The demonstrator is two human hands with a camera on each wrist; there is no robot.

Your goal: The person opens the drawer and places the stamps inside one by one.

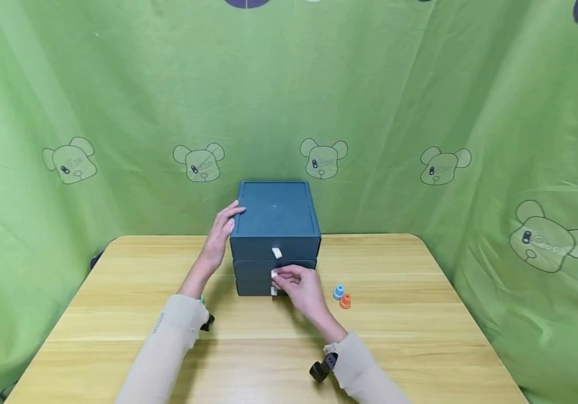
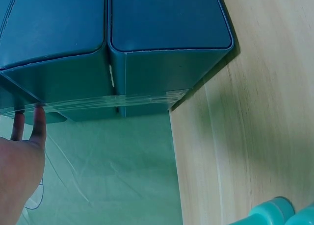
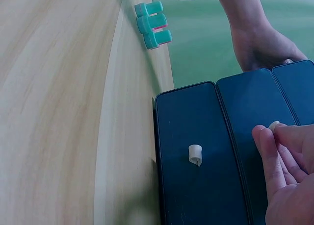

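Note:
A dark blue three-drawer cabinet (image 1: 275, 210) stands on the table, with a white pull tab on each drawer front. My left hand (image 1: 215, 242) rests against its left side, fingertips over the top edge. In the left wrist view, straight fingers (image 2: 38, 129) touch that side near a strip of clear tape (image 2: 88, 104). Thumb and fingers of my right hand (image 1: 303, 287) pinch the middle drawer's tab (image 3: 273, 125), mostly covered by the fingertips. The top tab (image 1: 276, 253) and the bottom tab (image 3: 195, 154) hang free. All drawers appear flush with the cabinet.
Right of the cabinet, a small blue cone-shaped piece (image 1: 338, 292) and an orange one (image 1: 345, 301) stand on the wooden table (image 1: 395, 325). Several teal pieces (image 3: 152, 23) are on the left side, partly behind my left forearm in the head view. A green curtain (image 1: 370, 101) surrounds the table.

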